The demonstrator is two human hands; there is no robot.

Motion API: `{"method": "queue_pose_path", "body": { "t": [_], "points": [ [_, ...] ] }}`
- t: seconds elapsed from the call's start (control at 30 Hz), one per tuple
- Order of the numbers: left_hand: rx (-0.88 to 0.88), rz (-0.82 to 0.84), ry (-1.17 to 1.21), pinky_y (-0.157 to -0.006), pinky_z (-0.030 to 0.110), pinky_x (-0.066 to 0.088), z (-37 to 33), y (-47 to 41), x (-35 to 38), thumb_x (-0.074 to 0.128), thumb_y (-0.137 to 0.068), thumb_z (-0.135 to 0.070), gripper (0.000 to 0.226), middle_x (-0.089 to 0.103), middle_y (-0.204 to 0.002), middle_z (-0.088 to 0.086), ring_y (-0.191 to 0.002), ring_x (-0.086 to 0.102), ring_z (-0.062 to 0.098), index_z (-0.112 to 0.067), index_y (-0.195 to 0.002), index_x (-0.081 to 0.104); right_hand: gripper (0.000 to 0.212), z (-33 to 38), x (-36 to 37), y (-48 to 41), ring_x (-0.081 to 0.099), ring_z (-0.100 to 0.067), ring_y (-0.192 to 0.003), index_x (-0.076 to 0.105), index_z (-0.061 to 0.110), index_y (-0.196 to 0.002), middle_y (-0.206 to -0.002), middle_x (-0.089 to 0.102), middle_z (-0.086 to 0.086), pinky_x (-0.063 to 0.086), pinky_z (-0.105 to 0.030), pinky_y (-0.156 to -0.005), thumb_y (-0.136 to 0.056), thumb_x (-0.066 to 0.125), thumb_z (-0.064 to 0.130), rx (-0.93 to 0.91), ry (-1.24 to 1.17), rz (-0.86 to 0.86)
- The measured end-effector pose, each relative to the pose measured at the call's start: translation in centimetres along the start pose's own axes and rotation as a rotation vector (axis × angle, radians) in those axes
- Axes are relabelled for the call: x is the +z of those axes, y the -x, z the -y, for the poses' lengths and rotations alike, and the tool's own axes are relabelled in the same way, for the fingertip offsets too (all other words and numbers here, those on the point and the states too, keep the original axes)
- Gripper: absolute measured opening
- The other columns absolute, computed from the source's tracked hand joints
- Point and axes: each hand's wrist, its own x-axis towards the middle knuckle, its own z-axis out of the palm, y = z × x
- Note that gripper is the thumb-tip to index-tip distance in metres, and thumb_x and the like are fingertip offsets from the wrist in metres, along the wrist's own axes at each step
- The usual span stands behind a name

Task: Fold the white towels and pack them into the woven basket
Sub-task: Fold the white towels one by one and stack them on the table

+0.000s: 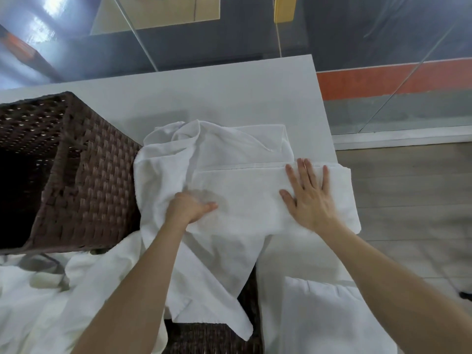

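Note:
A white towel (242, 190) lies partly folded on the white table (229, 93), its left part crumpled and a corner hanging over the near edge. My right hand (310, 198) presses flat on the folded right end, fingers straight and spread. My left hand (190, 208) grips a bunch of the towel at its left-middle, fingers curled into the cloth. The dark brown woven basket (84, 190) stands on the table to the left, touching the towel; its inside looks dark.
More white cloth (38, 297) is heaped at the lower left below the basket. Another white towel (327, 318) lies at the lower right. A second woven surface (212, 338) shows at the bottom. The table's right edge drops to a tiled floor (408, 200).

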Motion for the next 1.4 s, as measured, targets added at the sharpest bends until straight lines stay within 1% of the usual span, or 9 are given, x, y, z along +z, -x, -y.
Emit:
{"method": "queue_pose_path", "body": {
  "t": [0.1,0.27,0.4,0.53,0.67,0.87,1.0,1.2,1.4],
  "points": [
    [-0.055,0.067,0.343,-0.098,0.051,0.063,2.1,-2.6,0.2,0.101,-0.024,-0.078,0.143,0.072,-0.136,0.014,-0.115,0.074,0.037,-0.003,-0.141,0.065,0.076,1.7,-0.8,2.2,-0.004,-0.028,-0.167,0.008,0.03,-0.172,-0.18,0.0,-0.008,-0.001,-0.066,-0.13,-0.108,0.025,0.068,-0.012,-0.012,-0.024],
    [0.012,0.132,0.668,-0.091,0.05,0.065,-0.9,2.4,-2.2,0.097,-0.074,-0.026,0.047,0.083,-0.106,0.012,-0.098,0.08,0.035,-0.009,-0.114,0.079,0.076,2.5,0.8,4.2,-0.012,-0.024,-0.166,0.001,0.035,-0.172,-0.179,-0.014,-0.003,0.004,-0.062,-0.131,-0.107,0.015,0.072,-0.06,0.016,0.088],
    [0.1,0.203,0.749,-0.084,0.045,0.063,-4.4,5.6,-4.5,0.088,-0.078,-0.023,0.047,0.08,-0.119,0.016,-0.105,0.078,0.037,-0.01,-0.122,0.075,0.074,2.2,0.3,3.7,-0.016,-0.021,-0.165,0.004,0.037,-0.171,-0.179,-0.014,-0.001,-0.003,-0.06,-0.132,-0.107,0.013,0.073,-0.074,-0.078,0.197],
    [0.371,0.176,0.568,-0.083,0.05,0.064,-12.3,11.2,-4.3,0.087,-0.081,-0.019,0.041,0.079,-0.114,0.012,-0.1,0.078,0.036,-0.014,-0.118,0.07,0.055,1.5,-5.5,3.5,0.057,-0.018,-0.142,0.07,0.023,-0.137,-0.146,0.067,0.001,0.042,-0.034,-0.116,-0.112,0.035,0.058,0.329,-0.868,0.038],
    [0.571,0.533,0.324,-0.073,0.04,0.064,-18.8,16.3,-0.8,0.086,-0.092,-0.028,0.039,0.077,-0.105,0.012,-0.088,0.079,0.027,-0.008,-0.12,0.068,0.068,-2.1,-11.5,4.1,0.08,-0.025,-0.094,0.078,0.012,-0.116,-0.102,0.083,-0.007,0.061,-0.038,-0.088,-0.103,0.047,0.071,0.846,-1.656,-0.067],
    [0.503,0.469,-0.068,-0.063,0.031,0.058,-15.7,11.6,4.2,0.08,-0.095,-0.023,0.023,0.073,-0.094,0.006,-0.074,0.071,0.016,-0.007,-0.108,0.072,0.056,-4.9,-7.6,4.4,0.073,-0.028,-0.081,0.066,0.001,-0.089,-0.084,0.069,-0.003,0.059,-0.043,-0.07,-0.073,0.092,0.048,0.892,-1.074,0.322],
    [0.372,0.066,0.02,-0.083,0.042,0.064,-13.6,8.4,6.2,0.079,-0.092,-0.051,0.041,0.071,-0.101,0.001,-0.088,0.075,0.025,-0.018,-0.106,0.059,0.028,-5.7,-7.4,4.9,0.073,-0.027,-0.087,0.071,0.006,-0.099,-0.093,0.076,-0.004,0.061,-0.047,-0.078,-0.082,0.077,0.027,0.865,-0.994,0.205],
    [0.224,0.187,0.169,-0.082,0.042,0.068,-14.8,7.3,9.1,0.076,-0.066,-0.079,0.089,0.077,-0.113,0.002,-0.087,0.078,0.024,-0.009,-0.12,0.068,0.018,-6.4,-5.2,5.0,0.06,-0.031,-0.086,0.05,0.014,-0.089,-0.083,0.061,0.0,0.038,-0.033,-0.057,-0.101,0.059,0.025,0.76,-0.748,0.205],
    [0.1,0.235,0.363,-0.08,0.05,0.069,-16.5,7.4,10.0,0.087,-0.062,-0.04,0.065,0.079,-0.101,0.012,-0.088,0.079,0.033,-0.004,-0.114,0.073,0.064,-6.1,-4.4,7.1,0.055,-0.035,-0.122,0.047,0.01,-0.146,-0.134,0.057,-0.011,0.048,-0.044,-0.097,-0.096,0.076,0.036,0.707,-0.544,-0.097]
  ]
}}
